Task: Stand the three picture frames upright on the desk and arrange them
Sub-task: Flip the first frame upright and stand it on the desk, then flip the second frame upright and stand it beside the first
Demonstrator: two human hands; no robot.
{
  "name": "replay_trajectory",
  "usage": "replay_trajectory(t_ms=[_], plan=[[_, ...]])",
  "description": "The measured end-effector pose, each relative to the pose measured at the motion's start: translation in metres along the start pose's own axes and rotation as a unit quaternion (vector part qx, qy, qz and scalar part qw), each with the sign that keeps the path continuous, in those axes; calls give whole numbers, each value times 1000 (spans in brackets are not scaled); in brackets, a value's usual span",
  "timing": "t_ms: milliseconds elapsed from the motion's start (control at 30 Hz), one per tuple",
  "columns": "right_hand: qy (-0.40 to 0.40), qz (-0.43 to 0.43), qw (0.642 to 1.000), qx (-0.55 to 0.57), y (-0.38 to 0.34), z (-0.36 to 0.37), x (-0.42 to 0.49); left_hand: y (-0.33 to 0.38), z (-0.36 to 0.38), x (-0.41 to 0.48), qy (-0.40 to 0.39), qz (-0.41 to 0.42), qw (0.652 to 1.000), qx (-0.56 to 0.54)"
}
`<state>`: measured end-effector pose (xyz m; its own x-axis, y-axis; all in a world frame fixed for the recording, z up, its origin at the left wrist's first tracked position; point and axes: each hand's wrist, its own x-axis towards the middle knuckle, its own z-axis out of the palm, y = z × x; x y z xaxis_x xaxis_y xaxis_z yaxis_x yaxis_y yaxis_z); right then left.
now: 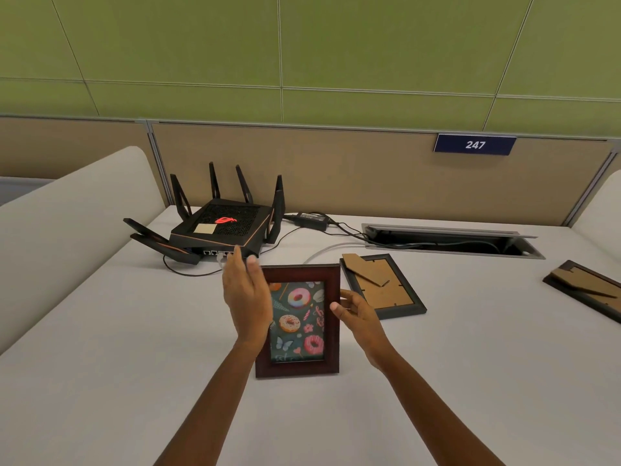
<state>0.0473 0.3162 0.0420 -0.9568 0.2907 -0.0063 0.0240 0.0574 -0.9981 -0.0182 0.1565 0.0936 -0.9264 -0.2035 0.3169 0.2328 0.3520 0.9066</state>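
A dark red picture frame (331, 331) with a doughnut print stands upright on the white desk (470, 364), facing me. My left hand (247, 297) is flat, fingers stretched, against the frame's left edge. My right hand (361, 317) is at the right edge, thumb on the front and fingers curled behind. A black frame (393, 297) lies face down just right of it, its cardboard stand showing. A third dark frame (584, 290) lies face down at the far right.
A black router (221, 227) with several antennas sits behind the red frame, with cables and a power brick (311, 219) running to an open cable tray (453, 243). Padded white dividers (67, 223) flank the desk. A partition with a "247" sign (474, 144) stands at the back.
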Motion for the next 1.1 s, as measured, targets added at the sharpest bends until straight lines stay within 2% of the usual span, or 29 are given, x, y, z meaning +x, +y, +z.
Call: replay_trajectory(t_ms=[100,200,300,400,500,600,700,867,1100], plan=[[32,-13,997,-70,1,-23,-3,26,9,-10,3,169,983,68],[68,-18,990,-123,2,-51,-5,46,27,-27,-28,282,953,108],[106,-11,980,-166,4,-80,-6,54,50,-49,-76,339,931,110],[129,10,967,-219,9,-107,-6,53,76,-70,-143,343,922,109],[121,41,955,-269,17,-128,-3,43,105,-88,-229,284,924,118],[106,79,943,-306,25,-142,2,29,133,-100,-313,123,931,143],[84,103,935,-328,28,-150,9,20,150,-103,-370,-25,911,180],[52,145,935,-320,33,-159,26,14,170,-97,-381,-153,898,158],[86,112,951,-275,42,-159,42,17,183,-90,-308,-218,923,70]])
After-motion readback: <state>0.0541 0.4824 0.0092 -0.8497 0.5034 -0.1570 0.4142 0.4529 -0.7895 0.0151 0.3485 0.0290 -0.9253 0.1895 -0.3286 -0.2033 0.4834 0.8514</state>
